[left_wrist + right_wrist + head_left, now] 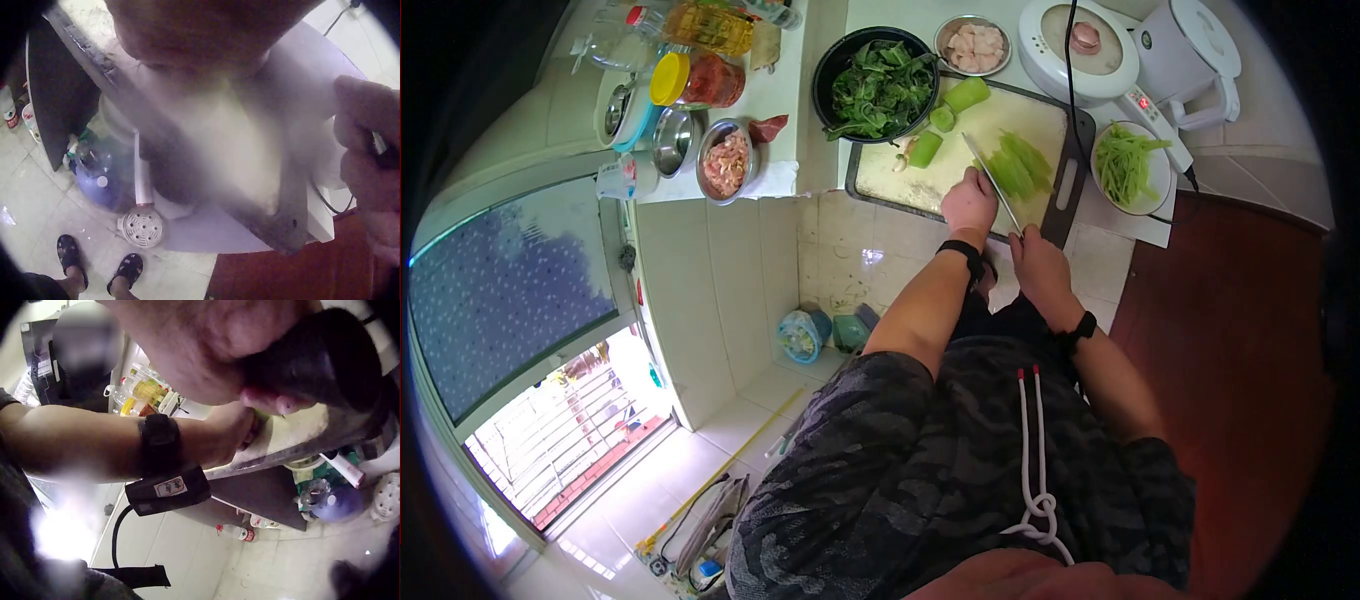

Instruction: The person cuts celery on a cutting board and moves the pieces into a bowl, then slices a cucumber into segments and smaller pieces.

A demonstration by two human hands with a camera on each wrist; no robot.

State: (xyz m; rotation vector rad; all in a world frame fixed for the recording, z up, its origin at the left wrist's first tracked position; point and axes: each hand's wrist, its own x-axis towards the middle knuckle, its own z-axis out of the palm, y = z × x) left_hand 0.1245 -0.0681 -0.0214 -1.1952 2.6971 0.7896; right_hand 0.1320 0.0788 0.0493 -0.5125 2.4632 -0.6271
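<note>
Sliced green stem (1020,165) lies in a fanned heap on the right half of your cutting board (880,178), just right of the knife blade. Only the head view shows the whole layout. Beyond the board's right half stands a round white appliance (1040,60); at its far left corner, a black pan (820,95) of dark leaves; off its right edge, a plate (1140,208) of thin green strips; beyond its far edge, a metal bowl (943,33) of pale pink pieces. Your right hand (1043,268), at the board's near edge, grips the knife (994,184). Your left hand (970,208) is over the board, left of the blade, fingers bent downward; you cannot tell what they pinch. The right wrist view alone reveals a black box (169,490) beneath your left wrist; the left wrist view blurs the board.

The board's face is pale and damp-looking, rimmed in black, with a slot at the right end. The slices look thin and flat, the leaves crumpled, the uncut stem chunks (967,94) stout and rounded.

The plate sits close off the board's right edge. Bare board lies left of your left hand, below the chunks.
</note>
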